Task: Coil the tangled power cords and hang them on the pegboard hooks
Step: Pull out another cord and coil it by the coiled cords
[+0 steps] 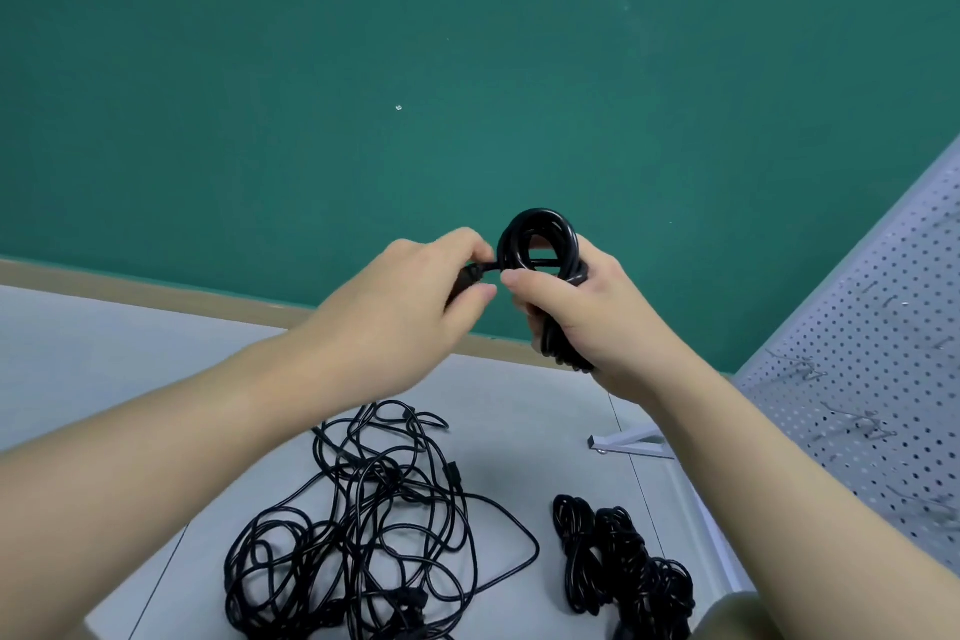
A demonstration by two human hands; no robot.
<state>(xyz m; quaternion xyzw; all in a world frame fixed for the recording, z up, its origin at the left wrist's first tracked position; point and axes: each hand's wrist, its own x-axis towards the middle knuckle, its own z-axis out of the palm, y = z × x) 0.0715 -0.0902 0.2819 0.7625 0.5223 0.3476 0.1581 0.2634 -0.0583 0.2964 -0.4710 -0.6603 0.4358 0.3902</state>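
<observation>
Coiled black cord point(540, 244) sits upright in the right hand point(587, 312), held above the far edge of the grey bench point(156, 343) in the head view. The right hand's fingers wrap round the lower half of the bundle, so the top loop stands clear above them and the bottom end pokes out below the palm; the thumb lies across the front of the coil, pointing left. A short free end of the same cord runs level out of the coil's left side into the left hand point(410, 296). That hand's fingers point(467, 244) curl over the end from above while its thumb closes from below, pinching it just beside the coil, with a dark thicker piece showing inside the grip; whether it is a plug cannot be told. The two hands are nearly touching at the thumbs.

Lower on the bench, near the viewer, a tangled heap of black cords point(363, 530) spreads in loose loops. Just right of it, apart from the heap, lies a tighter bundle of black cords point(623, 561). At the right edge a white pegboard point(857, 353) leans away, carrying several thin metal hooks point(795, 364). A green wall point(415, 68) fills the background behind the hands.
</observation>
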